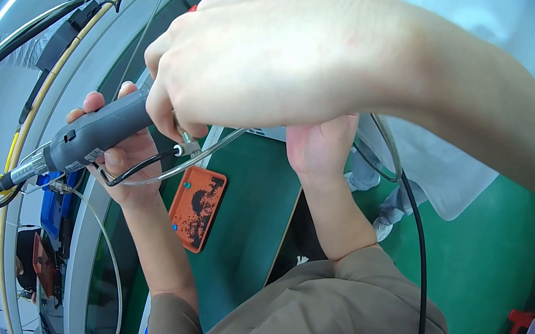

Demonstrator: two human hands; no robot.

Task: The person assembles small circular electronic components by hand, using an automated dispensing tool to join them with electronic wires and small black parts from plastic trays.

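Note:
My left hand is closed around a grey electric screwdriver, its thumb and fingers on either side of the body. A black cable leaves the tool's metal-sleeved lower end. Another person's bare arm reaches in from the right, close above my arms. That person's hand is at the tool's upper end, covering it, near a small pale connector with a thin clear tube. My right hand is raised beneath that arm, which hides its fingers. An orange tray of small dark pieces lies on the green worktop.
Black and yellow cables loop along the left side, beside a metal frame. Another black cable hangs at the right. Someone in white clothing stands beyond on the green floor. A red stool-like object is at far right.

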